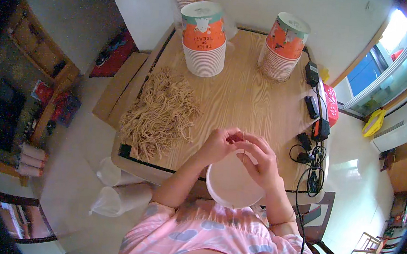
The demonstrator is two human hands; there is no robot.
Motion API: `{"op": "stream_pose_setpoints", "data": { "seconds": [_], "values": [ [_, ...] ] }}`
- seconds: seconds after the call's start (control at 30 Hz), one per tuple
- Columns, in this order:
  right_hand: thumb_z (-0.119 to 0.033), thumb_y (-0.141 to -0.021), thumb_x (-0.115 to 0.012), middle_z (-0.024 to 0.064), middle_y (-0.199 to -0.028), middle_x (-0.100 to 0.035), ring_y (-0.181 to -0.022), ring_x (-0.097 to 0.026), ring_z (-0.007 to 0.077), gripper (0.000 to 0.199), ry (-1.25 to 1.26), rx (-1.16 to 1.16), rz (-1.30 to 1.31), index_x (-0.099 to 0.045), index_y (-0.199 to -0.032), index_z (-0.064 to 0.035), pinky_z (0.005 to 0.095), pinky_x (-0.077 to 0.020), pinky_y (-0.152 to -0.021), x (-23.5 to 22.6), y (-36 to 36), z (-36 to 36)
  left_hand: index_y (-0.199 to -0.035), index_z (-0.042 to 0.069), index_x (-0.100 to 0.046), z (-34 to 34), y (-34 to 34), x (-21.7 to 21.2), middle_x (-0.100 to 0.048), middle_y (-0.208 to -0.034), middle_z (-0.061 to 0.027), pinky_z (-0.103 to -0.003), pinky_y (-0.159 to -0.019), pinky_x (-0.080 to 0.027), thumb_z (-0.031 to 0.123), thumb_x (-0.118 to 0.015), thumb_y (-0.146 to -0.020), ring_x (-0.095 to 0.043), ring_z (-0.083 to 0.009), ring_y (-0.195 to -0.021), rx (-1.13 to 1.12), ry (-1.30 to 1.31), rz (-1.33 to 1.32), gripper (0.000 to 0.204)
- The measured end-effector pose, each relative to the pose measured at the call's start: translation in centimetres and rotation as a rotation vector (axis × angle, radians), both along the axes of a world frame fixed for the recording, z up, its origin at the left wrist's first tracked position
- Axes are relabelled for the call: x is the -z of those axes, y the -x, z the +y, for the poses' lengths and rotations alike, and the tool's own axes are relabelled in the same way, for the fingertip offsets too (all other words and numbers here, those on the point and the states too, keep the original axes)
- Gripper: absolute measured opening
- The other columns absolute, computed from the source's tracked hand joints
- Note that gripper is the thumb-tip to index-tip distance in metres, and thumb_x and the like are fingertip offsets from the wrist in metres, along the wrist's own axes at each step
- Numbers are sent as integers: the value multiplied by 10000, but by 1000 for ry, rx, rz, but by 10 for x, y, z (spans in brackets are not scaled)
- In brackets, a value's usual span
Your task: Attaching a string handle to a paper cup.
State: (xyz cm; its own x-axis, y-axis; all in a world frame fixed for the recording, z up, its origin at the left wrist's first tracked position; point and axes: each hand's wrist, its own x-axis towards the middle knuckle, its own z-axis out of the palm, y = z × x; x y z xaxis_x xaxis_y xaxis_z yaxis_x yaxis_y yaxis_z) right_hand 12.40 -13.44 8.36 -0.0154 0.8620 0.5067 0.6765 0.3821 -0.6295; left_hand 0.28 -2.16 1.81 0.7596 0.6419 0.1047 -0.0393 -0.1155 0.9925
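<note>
My left hand [219, 145] and my right hand [261, 158] meet over a white paper cup [231, 182] that rests upside down between my forearms at the table's near edge. The fingertips of both hands pinch a small piece of tan cord [237, 138] above the cup's base. A thin strand hangs from my right fingers across the cup. A big pile of tan cord pieces [159, 114] lies on the wooden table [244, 99] to the left of my hands.
Two stacks of upturned orange-and-green paper cups [203, 38] [282, 47] stand at the table's far side. Black chargers and tangled cables [313, 135] run down the right edge. White cup stacks in plastic bags [117, 187] lie on the floor at the left.
</note>
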Motion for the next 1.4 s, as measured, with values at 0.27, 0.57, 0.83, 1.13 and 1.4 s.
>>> {"op": "stream_pose_setpoints", "data": {
  "seconds": [0.27,0.57,0.83,1.13,1.4],
  "values": [
    [-84,-770,-643,130,-1041,-572,-965,-555,316,232,26,149,96,-568,-988,-63,378,-466,-800,6,-5,5,-856,-1,-599,1,-3,0,-609,-681,-32,-259,-589,-476,136,-608,-823,-573,-79,-661,-14,-102,91,142],
    [-92,-781,-632,105,-898,-573,-856,-573,303,146,151,191,-32,-554,-898,-53,368,-479,-731,26,-10,0,-881,2,-531,-4,-7,7,-597,-731,-35,-252,-636,-496,83,-530,-887,-596,-92,-698,-92,135,-76,81],
    [-110,-824,-599,135,-853,-596,-788,-611,298,112,313,233,225,-551,-901,-44,384,-492,-669,25,-11,4,-893,13,-517,-2,-7,-1,-604,-743,-40,-250,-640,-508,88,-524,-897,-600,-92,-698,-93,215,-84,76],
    [-95,-810,-590,130,-828,-568,-797,-577,328,105,260,121,-13,-550,-893,-44,393,-482,-675,24,-13,5,-856,9,-532,-4,-2,-2,-604,-703,-35,-229,-600,-506,80,-548,-883,-595,-82,-662,-164,167,-79,77],
    [-108,-802,-592,112,-858,-565,-834,-561,320,175,235,119,-40,-598,-976,-99,414,-466,-708,28,-14,5,-873,3,-533,-8,5,-6,-604,-768,-27,-233,-635,-513,51,-534,-884,-598,-79,-706,-204,152,-51,50]
  ]
}}
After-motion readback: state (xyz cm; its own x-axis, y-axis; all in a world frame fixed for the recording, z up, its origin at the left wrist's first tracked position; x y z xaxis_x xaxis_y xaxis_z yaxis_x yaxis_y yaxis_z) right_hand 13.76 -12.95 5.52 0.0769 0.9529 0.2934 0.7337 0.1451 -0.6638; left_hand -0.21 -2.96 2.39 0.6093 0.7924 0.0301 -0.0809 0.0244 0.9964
